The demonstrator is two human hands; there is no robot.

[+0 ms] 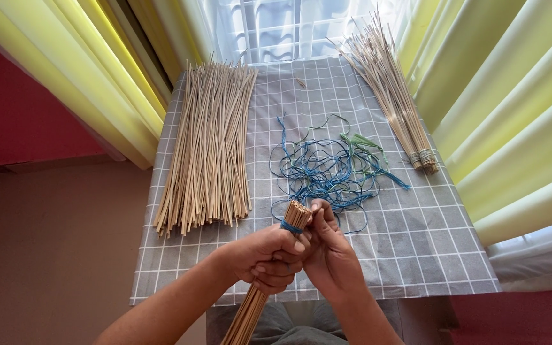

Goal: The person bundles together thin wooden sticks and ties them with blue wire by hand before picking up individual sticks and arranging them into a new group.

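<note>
Head view shows no packages, labels or signs; a grey checked cloth (416,249) covers the table between yellow curtains (512,96). The left hand (269,255) is wrapped tight around a bundle of thin pale sticks (296,214), fingers curled fully round it just below its top end. The right hand (330,249) presses against the left, its fingertips (317,207) pinched at the bundle's tip beside the blue cord (291,227) wound around it. The bundle slants from the lower edge of the frame up to the near edge of the table, its cut ends even. Behind it lies a tangle of blue and green cords (327,169). A loose heap of sticks (209,147) lies to the left, a tied bundle (394,96) to the right.
</note>
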